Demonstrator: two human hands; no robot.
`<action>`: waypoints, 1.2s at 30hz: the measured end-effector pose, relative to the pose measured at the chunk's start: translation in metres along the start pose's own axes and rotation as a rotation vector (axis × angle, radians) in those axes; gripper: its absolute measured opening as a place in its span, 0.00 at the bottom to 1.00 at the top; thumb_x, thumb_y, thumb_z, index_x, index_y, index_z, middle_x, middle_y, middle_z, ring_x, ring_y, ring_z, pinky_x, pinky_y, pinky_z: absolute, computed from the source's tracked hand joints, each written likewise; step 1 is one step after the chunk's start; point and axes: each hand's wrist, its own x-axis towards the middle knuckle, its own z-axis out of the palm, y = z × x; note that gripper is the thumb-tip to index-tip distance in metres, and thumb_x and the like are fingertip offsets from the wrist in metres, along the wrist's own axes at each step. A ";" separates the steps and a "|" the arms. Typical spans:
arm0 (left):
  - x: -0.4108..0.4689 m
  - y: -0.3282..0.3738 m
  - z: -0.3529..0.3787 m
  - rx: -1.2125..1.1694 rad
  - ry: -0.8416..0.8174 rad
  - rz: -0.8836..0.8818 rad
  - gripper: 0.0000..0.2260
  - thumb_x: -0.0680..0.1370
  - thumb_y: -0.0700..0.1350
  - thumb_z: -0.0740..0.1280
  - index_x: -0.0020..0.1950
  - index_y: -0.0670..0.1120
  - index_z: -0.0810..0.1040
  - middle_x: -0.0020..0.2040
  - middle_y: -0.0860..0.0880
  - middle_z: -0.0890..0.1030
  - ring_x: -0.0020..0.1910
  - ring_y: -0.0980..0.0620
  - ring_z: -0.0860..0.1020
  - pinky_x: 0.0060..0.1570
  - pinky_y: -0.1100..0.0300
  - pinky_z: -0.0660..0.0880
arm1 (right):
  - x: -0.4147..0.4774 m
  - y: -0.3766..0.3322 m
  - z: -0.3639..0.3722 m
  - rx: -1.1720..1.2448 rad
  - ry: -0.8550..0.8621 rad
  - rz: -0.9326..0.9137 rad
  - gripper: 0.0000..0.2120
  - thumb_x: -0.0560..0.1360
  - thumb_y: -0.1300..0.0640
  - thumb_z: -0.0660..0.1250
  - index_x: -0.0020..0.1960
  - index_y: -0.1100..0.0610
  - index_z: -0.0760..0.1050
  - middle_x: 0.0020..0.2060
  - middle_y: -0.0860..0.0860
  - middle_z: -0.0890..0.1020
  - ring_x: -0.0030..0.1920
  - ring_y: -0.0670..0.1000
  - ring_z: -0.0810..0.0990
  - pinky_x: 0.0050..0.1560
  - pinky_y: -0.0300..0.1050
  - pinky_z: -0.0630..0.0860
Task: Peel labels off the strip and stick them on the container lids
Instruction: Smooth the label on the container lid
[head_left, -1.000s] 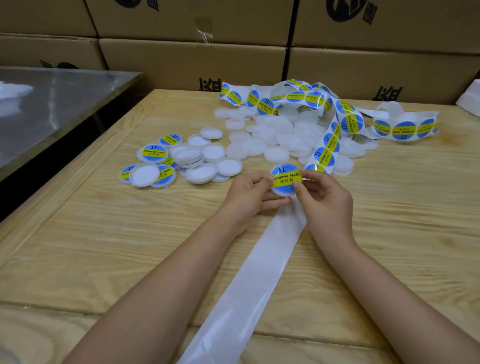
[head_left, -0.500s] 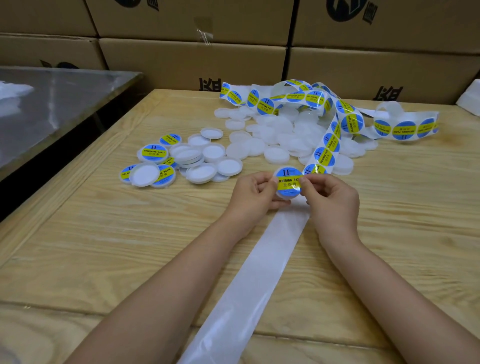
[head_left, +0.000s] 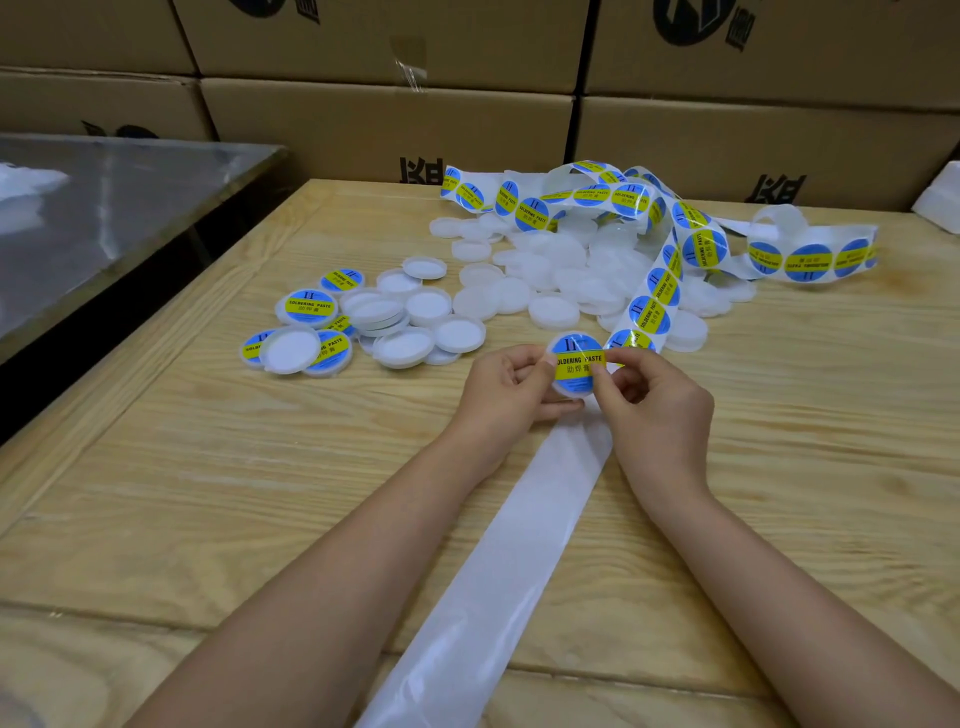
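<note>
I see left hand (head_left: 511, 387) pinching held lid (head_left: 574, 365) at left edge, fingers curled beneath. Right hand (head_left: 655, 402) pinches right edge, thumb on its blue-yellow label. Lid sits centre of wooden table (head_left: 234, 493), above far end of bare backing (head_left: 519, 551). Label strip (head_left: 652, 301) loops over plain lids (head_left: 550, 273) behind. Finished lids (head_left: 309, 307) lie at left.

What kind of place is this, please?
Probably a small packing workshop or warehouse: stacked brown cardboard cartons behind the wooden table, a long strip of blue-and-yellow round labels, and heaps of white round plastic lids.
</note>
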 end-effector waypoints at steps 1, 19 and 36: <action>0.000 0.000 0.000 -0.006 -0.002 -0.005 0.07 0.81 0.38 0.59 0.49 0.39 0.77 0.41 0.42 0.83 0.36 0.52 0.83 0.41 0.60 0.81 | -0.001 0.000 0.001 -0.019 0.002 -0.024 0.06 0.71 0.61 0.71 0.49 0.57 0.81 0.30 0.48 0.76 0.31 0.43 0.74 0.37 0.27 0.68; 0.001 0.002 -0.006 -0.053 -0.241 -0.093 0.11 0.82 0.38 0.56 0.52 0.38 0.78 0.41 0.44 0.84 0.41 0.49 0.83 0.45 0.55 0.81 | 0.004 0.010 0.005 0.219 0.020 0.124 0.12 0.76 0.55 0.67 0.35 0.50 0.71 0.27 0.44 0.76 0.28 0.40 0.73 0.32 0.34 0.70; 0.006 -0.003 -0.004 -0.110 -0.137 -0.046 0.09 0.80 0.39 0.60 0.47 0.40 0.79 0.40 0.45 0.84 0.39 0.50 0.83 0.43 0.58 0.81 | 0.005 0.003 0.022 0.291 -0.067 0.212 0.14 0.70 0.49 0.72 0.44 0.46 0.67 0.40 0.43 0.78 0.40 0.44 0.79 0.41 0.37 0.74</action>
